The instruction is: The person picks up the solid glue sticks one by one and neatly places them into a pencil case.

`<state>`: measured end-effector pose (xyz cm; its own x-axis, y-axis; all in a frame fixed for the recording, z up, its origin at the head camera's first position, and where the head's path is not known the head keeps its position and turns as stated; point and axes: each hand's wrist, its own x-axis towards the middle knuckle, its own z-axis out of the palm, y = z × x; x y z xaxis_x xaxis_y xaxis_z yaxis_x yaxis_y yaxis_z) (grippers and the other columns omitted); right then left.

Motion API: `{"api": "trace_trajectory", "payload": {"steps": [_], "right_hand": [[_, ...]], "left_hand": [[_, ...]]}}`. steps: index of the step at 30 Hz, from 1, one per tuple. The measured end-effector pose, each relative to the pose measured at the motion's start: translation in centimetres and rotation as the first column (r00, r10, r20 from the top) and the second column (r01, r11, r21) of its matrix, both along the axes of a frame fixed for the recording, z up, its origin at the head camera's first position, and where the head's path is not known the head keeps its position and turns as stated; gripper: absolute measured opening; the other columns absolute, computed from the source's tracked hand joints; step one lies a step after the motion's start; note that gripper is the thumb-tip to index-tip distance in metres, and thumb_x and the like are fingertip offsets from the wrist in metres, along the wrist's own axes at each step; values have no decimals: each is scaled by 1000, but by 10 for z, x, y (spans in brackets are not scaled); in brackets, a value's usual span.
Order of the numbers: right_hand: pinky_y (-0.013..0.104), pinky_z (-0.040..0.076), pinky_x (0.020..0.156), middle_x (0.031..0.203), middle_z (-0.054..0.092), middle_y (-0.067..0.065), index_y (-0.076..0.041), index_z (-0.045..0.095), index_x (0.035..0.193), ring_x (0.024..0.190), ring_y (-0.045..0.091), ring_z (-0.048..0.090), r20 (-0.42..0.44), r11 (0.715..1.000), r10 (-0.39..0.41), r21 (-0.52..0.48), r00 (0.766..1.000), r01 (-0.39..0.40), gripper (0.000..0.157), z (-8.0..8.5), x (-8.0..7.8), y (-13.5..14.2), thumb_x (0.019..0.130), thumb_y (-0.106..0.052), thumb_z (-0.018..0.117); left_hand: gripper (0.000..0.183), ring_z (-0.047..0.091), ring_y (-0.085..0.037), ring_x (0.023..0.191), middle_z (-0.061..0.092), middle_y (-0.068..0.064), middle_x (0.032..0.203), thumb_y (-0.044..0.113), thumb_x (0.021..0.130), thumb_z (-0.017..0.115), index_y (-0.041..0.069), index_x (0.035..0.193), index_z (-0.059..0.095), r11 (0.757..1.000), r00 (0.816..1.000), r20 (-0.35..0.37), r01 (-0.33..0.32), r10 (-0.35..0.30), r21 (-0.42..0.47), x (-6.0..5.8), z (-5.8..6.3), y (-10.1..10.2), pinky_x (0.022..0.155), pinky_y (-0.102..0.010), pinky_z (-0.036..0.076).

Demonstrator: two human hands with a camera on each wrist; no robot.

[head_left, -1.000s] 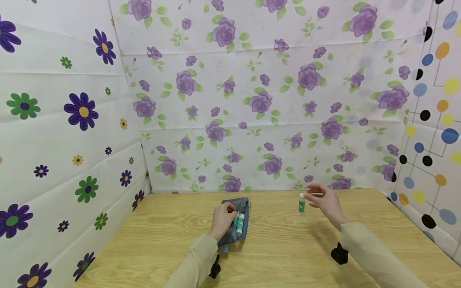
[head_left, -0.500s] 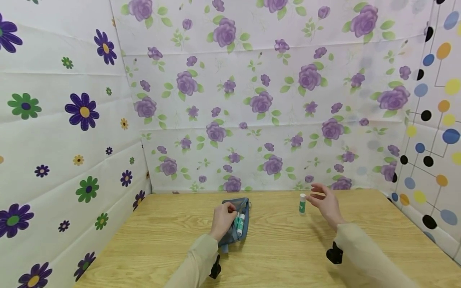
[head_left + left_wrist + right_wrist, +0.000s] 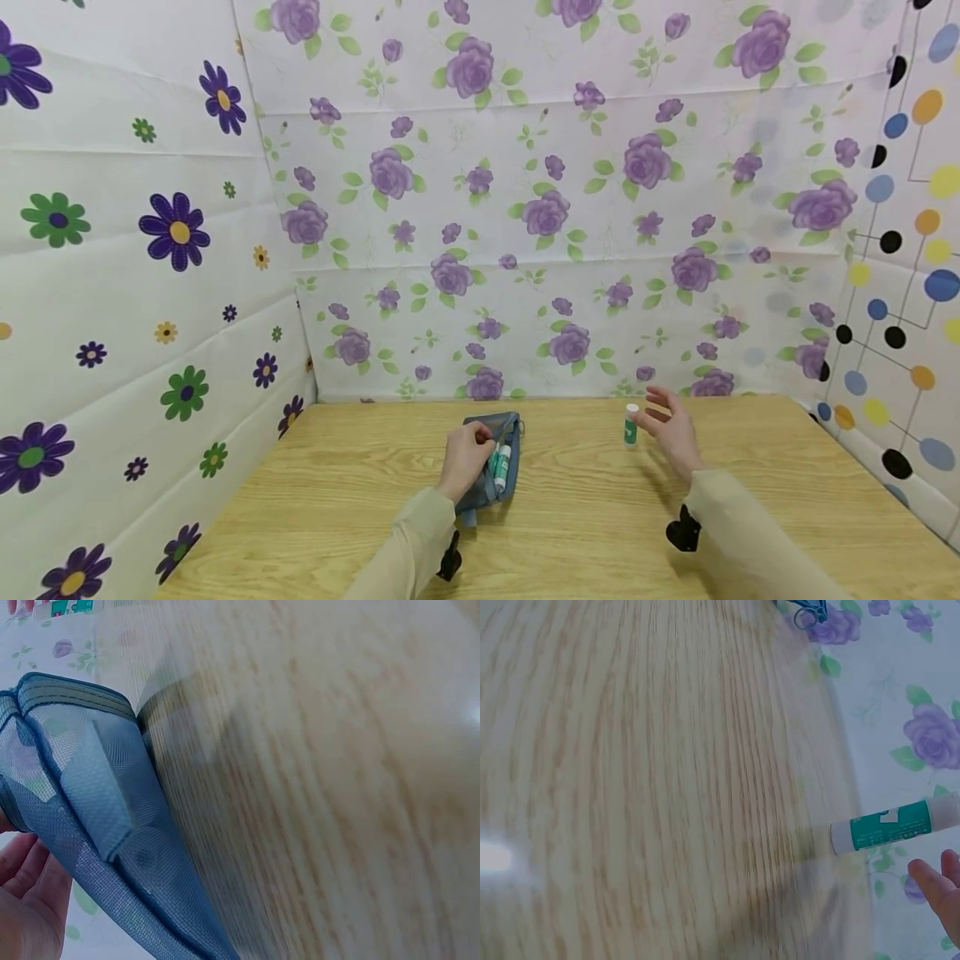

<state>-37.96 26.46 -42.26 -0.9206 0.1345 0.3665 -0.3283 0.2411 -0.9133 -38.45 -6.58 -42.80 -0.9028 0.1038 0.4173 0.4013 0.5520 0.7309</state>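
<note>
A blue mesh zip pouch (image 3: 512, 479) lies open on the table, and my left hand (image 3: 461, 458) pinches its left edge. Inside it are white-and-green glue sticks (image 3: 502, 468), partly covered by the hand. In the left wrist view the pouch's mesh side (image 3: 150, 847) and fabric tab (image 3: 97, 791) fill the left, with fingers (image 3: 37, 885) behind. Another glue stick (image 3: 631, 427) stands upright to the right, cap on. My right hand (image 3: 673, 433) is just beside it, thumb at its cap and fingers spread. The right wrist view shows a fingertip (image 3: 922, 874) apart from that glue stick (image 3: 892, 825).
The wood-grain table (image 3: 360, 533) ends at a purple-rose backdrop (image 3: 517, 275). Patterned sheets (image 3: 112, 275) also rise on both sides. Black wrist cameras (image 3: 683, 530) hang under both sleeves.
My right hand and forearm have shifted slightly left, bringing the thumb closer to the standing glue stick. The left hand and pouch stay in place.
</note>
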Motion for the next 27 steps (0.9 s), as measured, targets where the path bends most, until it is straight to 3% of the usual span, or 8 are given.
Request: {"api": "trace_trajectory", "payload": {"steps": [4, 9, 12, 16, 21, 27], "right_hand": [[42, 42, 83, 130, 32, 28, -1, 33, 135, 114, 43, 37, -24, 1000, -20, -15, 1000, 20, 63, -11, -10, 2, 84, -16, 66], [27, 47, 73, 126, 39, 21, -11, 41, 132, 108, 32, 45, -36, 994, -67, -92, 997, 63, 67, -52, -47, 18, 77, -31, 72], [23, 47, 69, 124, 41, 19, -7, 41, 132, 105, 31, 46, -48, 988, -80, -137, 996, 72, 68, -71, -64, 23, 76, -30, 73], [20, 46, 66, 120, 44, 18, -2, 42, 129, 101, 29, 48, -40, 976, -106, -197, 994, 96, 69, -78, -73, 21, 74, -26, 76], [19, 45, 67, 113, 47, 8, -5, 44, 127, 93, 15, 51, 21, 964, -119, -236, 993, 121, 69, -69, -61, 13, 71, -29, 77], [25, 44, 71, 117, 45, 16, -1, 43, 125, 89, 13, 49, 95, 961, -132, -232, 987, 150, 57, -34, -24, -8, 79, -16, 71]], "left_hand": [[5, 50, -13, 58, 54, -1, 71, 2, 83, 60, -2, 85, 62, 1000, 1000, -2, 4, -4, 3, 0, 0, 0, 52, -27, 43], [4, 50, -13, 58, 54, 0, 71, 3, 83, 61, -1, 84, 62, 1000, 1000, -4, 3, -3, 1, 0, 0, -1, 52, -28, 43], [3, 50, -13, 58, 54, 0, 71, 2, 83, 60, 0, 85, 62, 1000, 1000, 9, 0, 0, 0, 0, 0, -1, 52, -28, 42], [4, 50, -13, 59, 54, 0, 71, 2, 83, 60, 0, 86, 62, 1000, 1000, 21, -7, 7, -2, -1, 1, 0, 53, -28, 43], [4, 50, -14, 59, 54, -1, 71, 1, 83, 60, -2, 86, 62, 1000, 1000, 3, 0, 0, -2, 1, 2, 0, 52, -29, 43], [4, 50, -13, 59, 54, -1, 70, 0, 83, 61, -3, 85, 62, 1000, 1000, -2, -7, 7, -12, 2, 3, 0, 52, -28, 43]]}}
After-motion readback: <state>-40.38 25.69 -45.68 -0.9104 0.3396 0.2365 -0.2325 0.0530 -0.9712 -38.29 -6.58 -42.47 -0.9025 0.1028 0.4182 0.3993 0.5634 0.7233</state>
